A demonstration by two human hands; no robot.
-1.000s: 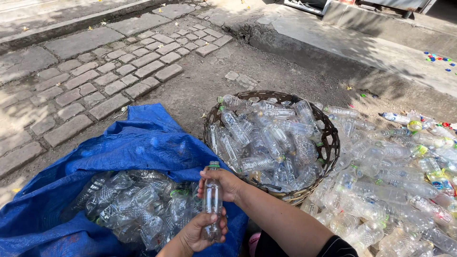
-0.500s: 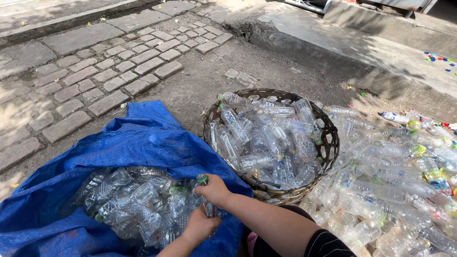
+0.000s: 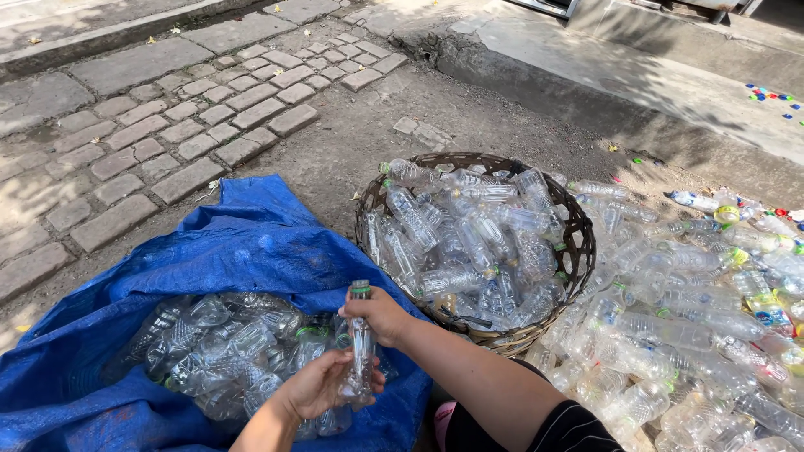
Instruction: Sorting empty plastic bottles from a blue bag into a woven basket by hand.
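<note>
While a clear plastic bottle (image 3: pixel 360 347) with a green neck ring is held upright over the blue sack (image 3: pixel 243 243), its base is cupped by the left hand (image 3: pixel 322 383) and its neck is gripped by the right hand (image 3: pixel 378 314). Beside it, a woven basket (image 3: pixel 578 243) is heaped with bottles.

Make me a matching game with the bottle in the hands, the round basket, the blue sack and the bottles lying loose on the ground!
Things:
1. clear bottle
2. woven basket
3. blue sack
4. loose bottles

Places or states:
A. spread open on the ground to the left, bottles lying in it
B. heaped on the ground to the right of the basket
C. held upright between the left hand and the right hand
D. round, brown, filled with bottles

Pairs: 1-C, 2-D, 3-A, 4-B
</note>
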